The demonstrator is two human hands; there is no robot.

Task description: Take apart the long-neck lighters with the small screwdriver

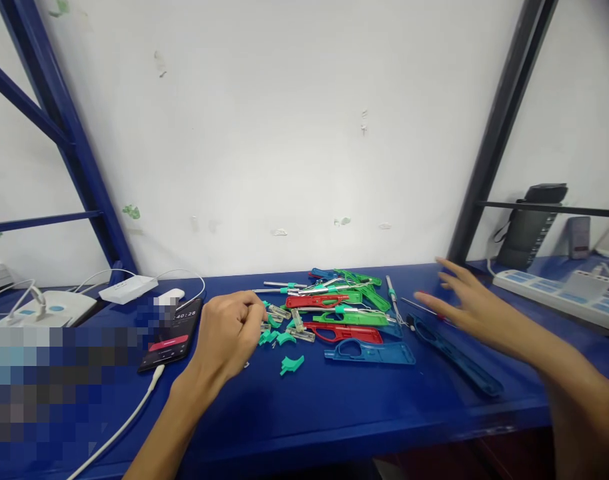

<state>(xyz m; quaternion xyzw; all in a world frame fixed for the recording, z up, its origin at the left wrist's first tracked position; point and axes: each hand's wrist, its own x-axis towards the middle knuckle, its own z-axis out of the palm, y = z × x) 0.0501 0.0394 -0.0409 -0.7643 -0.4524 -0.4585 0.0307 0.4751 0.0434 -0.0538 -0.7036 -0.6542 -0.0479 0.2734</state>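
Note:
My left hand (234, 327) is closed, its fingertips at the left side of a pile of small parts; whatever it may hold is hidden. In that pile are clear plastic tanks (300, 335) and teal triggers (286, 339), with one loose trigger (292, 364) nearer the front edge. My right hand (461, 300) is open with fingers spread, slightly blurred, above a red-handled screwdriver (427, 305). Below that hand lies a long blue lighter casing half (457, 357). Another blue casing half (379, 352) rests left of it, in front of red (351, 333) and green casing halves (367, 319).
Metal lighter tubes with wires (391, 292) lie among the casings. A phone (177, 333) with a white cable (134, 413) is at left, near a white box (128, 289) and a power strip (59, 308). Another power strip (559, 297) stands at right. Shelf posts (494, 133) flank the wall.

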